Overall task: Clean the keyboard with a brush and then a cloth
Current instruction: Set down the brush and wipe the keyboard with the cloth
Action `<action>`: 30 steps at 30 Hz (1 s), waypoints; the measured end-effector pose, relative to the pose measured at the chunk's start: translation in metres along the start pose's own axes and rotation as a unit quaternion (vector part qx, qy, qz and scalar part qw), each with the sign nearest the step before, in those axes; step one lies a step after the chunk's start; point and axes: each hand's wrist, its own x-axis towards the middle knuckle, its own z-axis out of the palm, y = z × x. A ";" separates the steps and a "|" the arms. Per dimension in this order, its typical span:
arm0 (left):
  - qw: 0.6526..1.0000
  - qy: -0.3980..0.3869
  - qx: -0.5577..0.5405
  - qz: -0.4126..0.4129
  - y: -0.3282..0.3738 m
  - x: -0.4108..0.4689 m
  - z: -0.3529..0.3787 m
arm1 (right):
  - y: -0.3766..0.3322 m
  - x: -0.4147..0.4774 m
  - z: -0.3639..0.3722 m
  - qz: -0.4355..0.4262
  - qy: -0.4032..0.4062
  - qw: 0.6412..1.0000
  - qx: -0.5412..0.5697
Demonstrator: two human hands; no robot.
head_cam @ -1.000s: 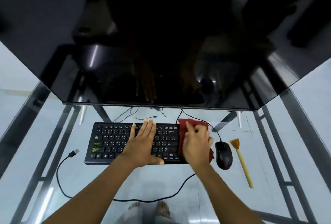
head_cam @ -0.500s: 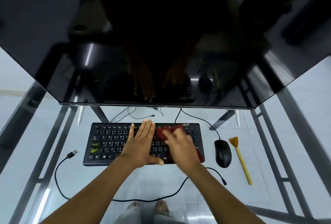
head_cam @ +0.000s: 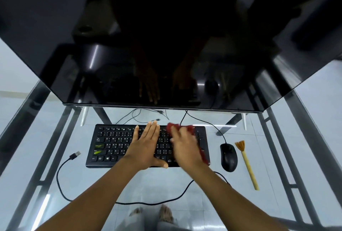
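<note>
A black keyboard (head_cam: 111, 142) lies on the glass table below the monitor. My left hand (head_cam: 146, 147) rests flat on its middle keys, fingers together and pointing away. My right hand (head_cam: 185, 147) presses a red cloth (head_cam: 190, 129) onto the right half of the keyboard; the cloth shows above my fingers and along the right side of my hand. A brush (head_cam: 247, 164) with a pale yellow handle and orange bristles lies on the table to the right of the mouse, apart from both hands.
A black mouse (head_cam: 229, 156) sits between the keyboard and the brush. A large dark monitor (head_cam: 166, 45) overhangs the back of the glass table (head_cam: 277, 203). A loose cable with a USB plug (head_cam: 75, 156) curls left of and in front of the keyboard.
My right hand slid the red cloth leftward from the keyboard's right end onto the keys, then drifted a little back to the right. The left hand stayed in place.
</note>
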 end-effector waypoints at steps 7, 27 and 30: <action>1.000 -0.001 -0.005 -0.010 0.002 -0.003 0.001 | 0.023 0.004 -0.014 0.130 0.039 0.991 0.002; 1.000 -0.014 0.010 -0.010 0.001 -0.004 -0.003 | 0.039 -0.072 -0.018 -0.045 0.021 0.997 0.055; 1.000 -0.009 0.008 -0.008 0.001 -0.004 -0.001 | 0.025 -0.074 -0.021 -0.131 -0.023 0.989 0.060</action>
